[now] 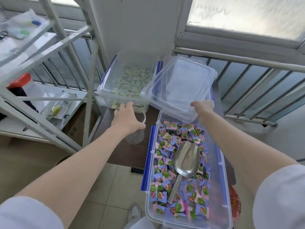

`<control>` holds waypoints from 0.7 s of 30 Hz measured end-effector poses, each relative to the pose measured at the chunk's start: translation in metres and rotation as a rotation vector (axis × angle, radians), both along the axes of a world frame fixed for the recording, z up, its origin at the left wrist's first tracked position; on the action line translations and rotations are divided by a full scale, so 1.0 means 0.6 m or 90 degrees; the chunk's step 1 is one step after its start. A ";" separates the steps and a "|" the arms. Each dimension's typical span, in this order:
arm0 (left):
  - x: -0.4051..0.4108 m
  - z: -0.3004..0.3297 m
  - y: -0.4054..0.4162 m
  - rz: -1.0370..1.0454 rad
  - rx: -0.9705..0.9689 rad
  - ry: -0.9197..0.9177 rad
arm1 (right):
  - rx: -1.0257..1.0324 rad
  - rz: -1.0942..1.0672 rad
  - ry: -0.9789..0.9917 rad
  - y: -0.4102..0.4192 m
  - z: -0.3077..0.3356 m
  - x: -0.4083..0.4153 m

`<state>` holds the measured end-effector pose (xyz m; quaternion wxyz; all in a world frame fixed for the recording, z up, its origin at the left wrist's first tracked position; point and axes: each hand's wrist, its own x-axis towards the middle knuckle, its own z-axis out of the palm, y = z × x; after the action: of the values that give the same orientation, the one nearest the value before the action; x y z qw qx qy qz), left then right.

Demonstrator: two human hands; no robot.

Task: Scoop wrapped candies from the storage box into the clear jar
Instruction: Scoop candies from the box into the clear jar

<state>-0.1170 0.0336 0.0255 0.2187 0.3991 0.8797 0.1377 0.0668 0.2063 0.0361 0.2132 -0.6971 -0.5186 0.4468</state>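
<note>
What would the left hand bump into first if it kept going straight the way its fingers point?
Most likely the second clear box holding pale green candies; the left hand already has fingertips at its near edge, though depth is hard to judge.

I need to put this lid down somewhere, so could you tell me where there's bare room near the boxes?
The only bare patch is the dark tabletop between the clear jar and the storage box. The storage box is crowded with candies and the scoop; the second box sits behind.

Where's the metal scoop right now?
In the head view, the metal scoop lies on the wrapped candies inside the open storage box, lower right of centre, handle toward the person. Neither hand touches it.
</note>
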 end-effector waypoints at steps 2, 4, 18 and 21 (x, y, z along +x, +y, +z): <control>0.003 0.016 -0.002 0.007 0.052 0.009 | 0.062 0.041 -0.098 -0.016 0.017 0.000; 0.011 0.036 -0.006 -0.014 0.107 0.041 | 0.136 0.131 -0.041 -0.038 0.041 -0.016; 0.097 0.084 -0.078 -0.138 0.416 -0.106 | 0.057 0.388 0.145 -0.188 0.117 -0.036; 0.110 0.074 -0.082 -0.134 0.430 -0.088 | 0.011 0.298 0.201 -0.193 0.100 -0.006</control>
<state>-0.0511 -0.0155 0.0698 0.1467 0.5268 0.7220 0.4239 0.0632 0.0906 0.0960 0.1879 -0.4784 -0.6296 0.5825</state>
